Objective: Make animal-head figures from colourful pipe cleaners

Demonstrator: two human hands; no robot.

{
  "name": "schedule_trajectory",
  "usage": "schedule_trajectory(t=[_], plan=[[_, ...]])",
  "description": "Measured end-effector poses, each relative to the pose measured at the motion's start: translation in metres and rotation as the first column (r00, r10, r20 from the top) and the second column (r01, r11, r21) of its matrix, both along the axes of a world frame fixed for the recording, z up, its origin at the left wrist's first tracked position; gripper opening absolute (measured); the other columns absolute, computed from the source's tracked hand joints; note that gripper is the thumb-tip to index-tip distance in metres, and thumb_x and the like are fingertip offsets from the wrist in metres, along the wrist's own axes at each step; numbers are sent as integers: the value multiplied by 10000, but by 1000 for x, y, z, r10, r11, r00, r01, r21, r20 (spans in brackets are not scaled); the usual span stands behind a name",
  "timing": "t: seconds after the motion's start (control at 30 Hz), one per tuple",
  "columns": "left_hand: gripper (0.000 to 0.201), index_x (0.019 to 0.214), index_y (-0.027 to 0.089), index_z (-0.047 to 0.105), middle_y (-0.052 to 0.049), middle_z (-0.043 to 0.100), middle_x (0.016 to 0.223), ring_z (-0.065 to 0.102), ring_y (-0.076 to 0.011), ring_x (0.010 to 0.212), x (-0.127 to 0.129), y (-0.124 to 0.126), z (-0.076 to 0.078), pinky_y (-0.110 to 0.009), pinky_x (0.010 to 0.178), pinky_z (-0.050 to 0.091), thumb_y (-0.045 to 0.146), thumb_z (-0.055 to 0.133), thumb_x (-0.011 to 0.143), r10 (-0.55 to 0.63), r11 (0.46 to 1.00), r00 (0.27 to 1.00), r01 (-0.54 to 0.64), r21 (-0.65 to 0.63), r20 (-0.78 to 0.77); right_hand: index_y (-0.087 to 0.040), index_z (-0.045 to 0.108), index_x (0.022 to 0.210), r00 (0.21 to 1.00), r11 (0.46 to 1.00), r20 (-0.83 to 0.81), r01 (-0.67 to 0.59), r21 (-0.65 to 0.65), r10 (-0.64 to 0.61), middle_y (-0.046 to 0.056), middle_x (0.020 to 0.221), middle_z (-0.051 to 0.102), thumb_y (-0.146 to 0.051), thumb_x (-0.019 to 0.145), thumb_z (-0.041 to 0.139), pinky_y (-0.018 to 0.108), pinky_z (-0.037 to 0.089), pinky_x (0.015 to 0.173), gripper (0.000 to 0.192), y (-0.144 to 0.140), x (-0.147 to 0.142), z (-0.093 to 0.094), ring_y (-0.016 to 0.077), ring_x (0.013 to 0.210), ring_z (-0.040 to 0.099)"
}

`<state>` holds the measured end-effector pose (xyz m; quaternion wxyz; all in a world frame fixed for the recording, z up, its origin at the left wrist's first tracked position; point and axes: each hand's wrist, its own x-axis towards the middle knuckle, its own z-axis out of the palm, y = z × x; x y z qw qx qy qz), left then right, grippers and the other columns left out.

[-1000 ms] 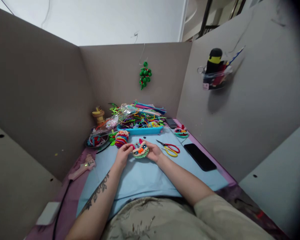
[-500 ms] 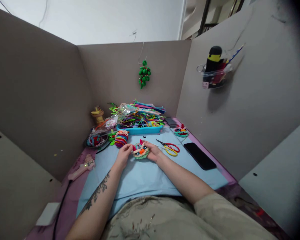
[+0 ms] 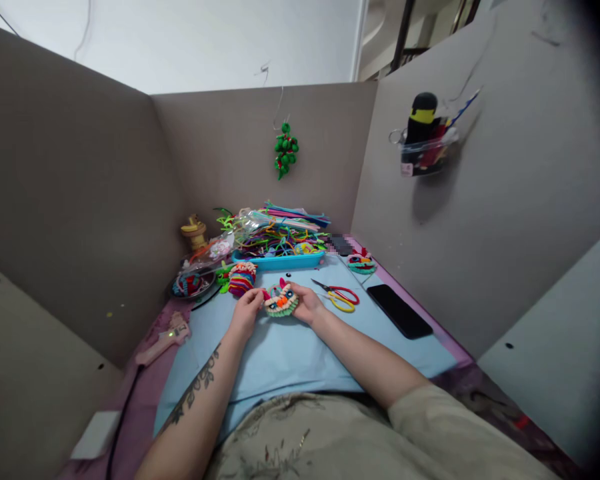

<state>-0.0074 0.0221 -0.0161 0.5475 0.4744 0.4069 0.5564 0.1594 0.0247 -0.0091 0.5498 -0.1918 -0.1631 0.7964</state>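
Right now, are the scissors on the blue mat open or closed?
Closed, apparently: the scissors lie flat, blades together in one thin point, beside the right hand.

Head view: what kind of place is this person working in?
Probably a craft workstation in a partitioned cubicle. A blue tray heaped with pipe cleaners, scissors and a glue gun lie about, while both hands hold a fuzzy ornament.

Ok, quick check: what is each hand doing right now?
Left hand: closed on the left edge of the pipe-cleaner face.
Right hand: closed on its right edge.
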Motion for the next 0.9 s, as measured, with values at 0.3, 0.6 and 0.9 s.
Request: schedule_trajectory(t=[0.3,0.6,0.9], plan=[[417,1092,236,516,-66,599,1042,599,-140,796,3,-4,9,-245,653,455,450,585,741,-75,971,975,119,-207,209,-166,567,759,995,999,-86,45,15,-44,42,722,650,-230,770,493,411,485,807,99,6,2,1,195,749,627],[460,1140,168,491,-78,632,993,622,-141,835,-5,-4,10,-308,804,484,119,630,705,-207,938,886,300,-172,416,-165,563,854,994,993,-102,35,110,-24,38,782,650,-55,661,463,422,494,776,243,1,-1,2,194,776,618],[390,1075,161,561,-68,635,1030,622,-136,865,-5,-2,9,-232,771,503,82,623,698,-212,948,900,284,-143,380,-184,558,1025,999,973,0,35,228,-36,34,930,646,23,690,494,253,489,781,399,-1,-3,-2,127,840,613]])
